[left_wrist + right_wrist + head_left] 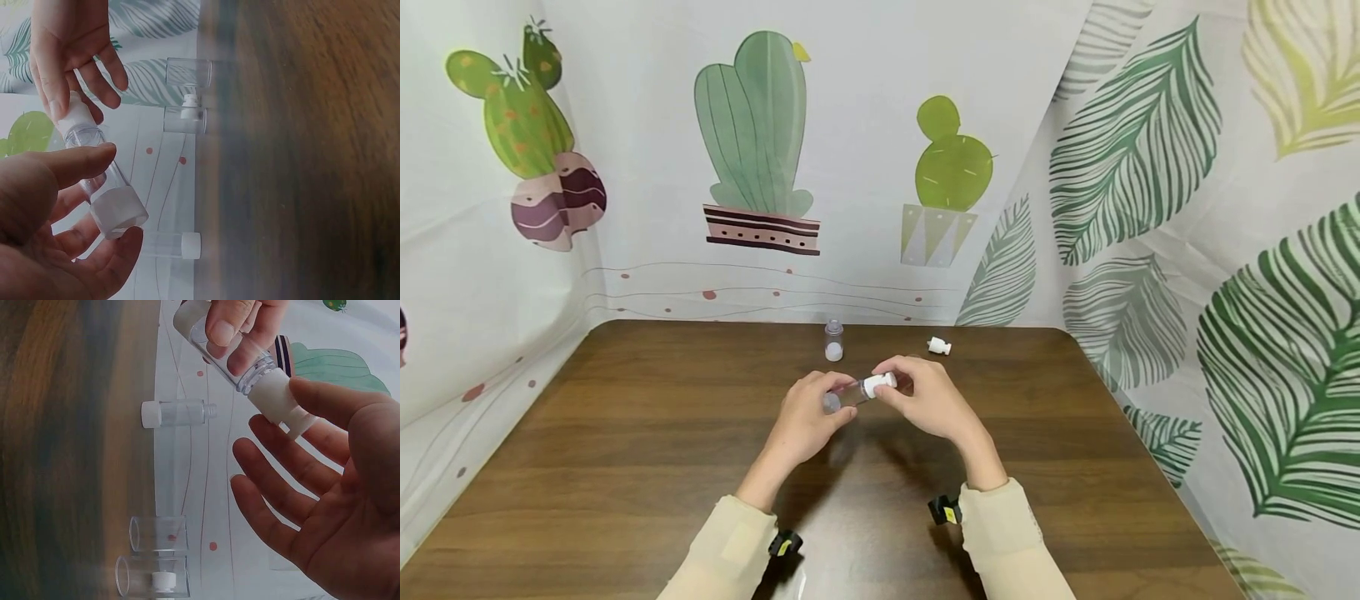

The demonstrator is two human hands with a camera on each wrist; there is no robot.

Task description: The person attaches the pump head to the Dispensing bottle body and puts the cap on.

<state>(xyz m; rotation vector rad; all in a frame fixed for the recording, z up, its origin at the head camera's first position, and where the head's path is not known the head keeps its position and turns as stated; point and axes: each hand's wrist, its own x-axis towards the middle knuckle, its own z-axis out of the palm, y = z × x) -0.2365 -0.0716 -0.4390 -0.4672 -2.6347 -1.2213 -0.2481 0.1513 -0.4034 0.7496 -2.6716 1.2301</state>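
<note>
Head: clear bottle (853, 393), base (832, 403) seemingly whitish

A clear, colourless bottle (852, 394) with a frosted white base is held in the air above the table, tilted — base toward the person's left, neck end higher. The left hand (809, 417) grips it round the see-through body. On its neck sits a white pump top (880, 384), notched near its outer end — pinched between the thumb and fingers of the right hand (931, 400).
</note>
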